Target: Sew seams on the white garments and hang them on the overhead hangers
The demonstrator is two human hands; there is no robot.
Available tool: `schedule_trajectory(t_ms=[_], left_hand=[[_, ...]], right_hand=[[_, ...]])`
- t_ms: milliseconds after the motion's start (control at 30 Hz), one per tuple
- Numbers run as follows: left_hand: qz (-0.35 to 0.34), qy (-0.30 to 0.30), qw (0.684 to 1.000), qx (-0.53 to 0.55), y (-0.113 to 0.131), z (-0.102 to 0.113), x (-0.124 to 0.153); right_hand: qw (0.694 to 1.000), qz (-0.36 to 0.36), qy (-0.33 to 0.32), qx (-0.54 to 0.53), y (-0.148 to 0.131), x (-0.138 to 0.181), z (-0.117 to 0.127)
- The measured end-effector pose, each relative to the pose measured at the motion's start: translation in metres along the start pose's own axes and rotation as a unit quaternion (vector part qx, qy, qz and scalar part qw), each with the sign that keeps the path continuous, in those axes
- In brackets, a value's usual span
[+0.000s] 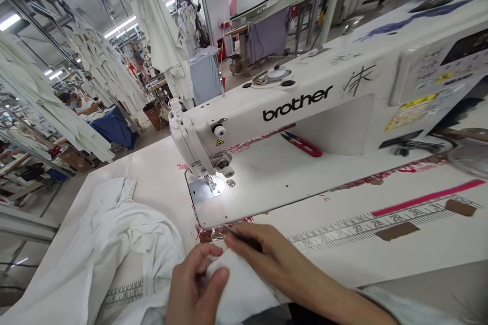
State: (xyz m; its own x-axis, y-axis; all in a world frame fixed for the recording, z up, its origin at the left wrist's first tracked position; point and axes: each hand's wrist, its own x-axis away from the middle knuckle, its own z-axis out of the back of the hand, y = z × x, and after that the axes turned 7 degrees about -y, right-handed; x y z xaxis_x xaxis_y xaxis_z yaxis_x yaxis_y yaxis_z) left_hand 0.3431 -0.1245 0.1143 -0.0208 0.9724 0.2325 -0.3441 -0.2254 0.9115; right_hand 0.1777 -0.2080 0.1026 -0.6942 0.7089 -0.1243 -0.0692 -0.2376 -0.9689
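Note:
My left hand (pixel 196 284) pinches a fold of white fabric (pixel 114 249) at the table's front edge, fingers curled round it. My right hand (pixel 263 251) lies on the same fold just to the right, fingers closed on a thin dark tool, perhaps a pen or seam ripper, that presses on the cloth. The rest of the white garment is heaped to the left on the table. Just beyond both hands stands a white Brother sewing machine (pixel 297 104); its needle and presser foot (pixel 209 180) are lit above the metal plate.
A tape measure strip (pixel 366 223) and pink tape are stuck to the white table (pixel 419 244) at right. Red snips (pixel 303 144) lie behind the machine arm. White garments hang from overhead rails at left; a seated person (pixel 78 104) works far back left.

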Motion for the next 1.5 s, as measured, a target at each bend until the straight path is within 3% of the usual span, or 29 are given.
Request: schedule_trajectory(t_ms=[100, 200, 467, 633, 800, 933, 1000, 1133, 1200, 1367, 1500], left_hand=[[0.016, 0.069, 0.991, -0.112, -0.001, 0.013, 0.01], [0.018, 0.11, 0.988, -0.11, -0.004, 0.021, 0.014], [0.013, 0.026, 0.992, -0.127, 0.004, 0.021, -0.006], [0.001, 0.042, 0.984, -0.175, 0.009, 0.022, -0.013], [0.019, 0.023, 0.97, -0.242, 0.036, 0.039, -0.009], [0.015, 0.011, 0.955, -0.297, 0.055, 0.049, -0.029], [0.014, 0.001, 0.953, -0.303, 0.051, 0.045, -0.047], [-0.001, 0.036, 0.955, -0.296, 0.029, 0.032, -0.081], [-0.005, 0.035, 0.953, -0.302, 0.021, 0.031, -0.091], [0.007, 0.017, 0.946, -0.323, 0.019, 0.037, -0.103], [0.022, 0.012, 0.946, -0.324, 0.016, 0.038, -0.104]], right_hand=[[0.999, -0.016, 0.026, -0.039, 0.005, 0.002, 0.01], [0.998, -0.032, 0.035, -0.046, 0.007, 0.007, 0.014], [0.997, -0.039, 0.062, -0.039, 0.012, 0.009, 0.016], [0.996, -0.036, 0.084, 0.021, 0.022, 0.01, 0.019], [0.991, -0.03, 0.112, 0.073, 0.026, 0.007, 0.028], [0.986, -0.073, 0.115, 0.1, 0.027, -0.005, 0.05], [0.987, -0.094, 0.082, 0.097, 0.029, -0.012, 0.062], [0.992, -0.114, 0.004, 0.045, 0.033, -0.024, 0.079], [0.991, -0.113, -0.016, 0.071, 0.034, -0.03, 0.084], [0.983, -0.11, -0.032, 0.147, 0.039, -0.042, 0.088], [0.976, -0.091, 0.014, 0.199, 0.05, -0.041, 0.084]])
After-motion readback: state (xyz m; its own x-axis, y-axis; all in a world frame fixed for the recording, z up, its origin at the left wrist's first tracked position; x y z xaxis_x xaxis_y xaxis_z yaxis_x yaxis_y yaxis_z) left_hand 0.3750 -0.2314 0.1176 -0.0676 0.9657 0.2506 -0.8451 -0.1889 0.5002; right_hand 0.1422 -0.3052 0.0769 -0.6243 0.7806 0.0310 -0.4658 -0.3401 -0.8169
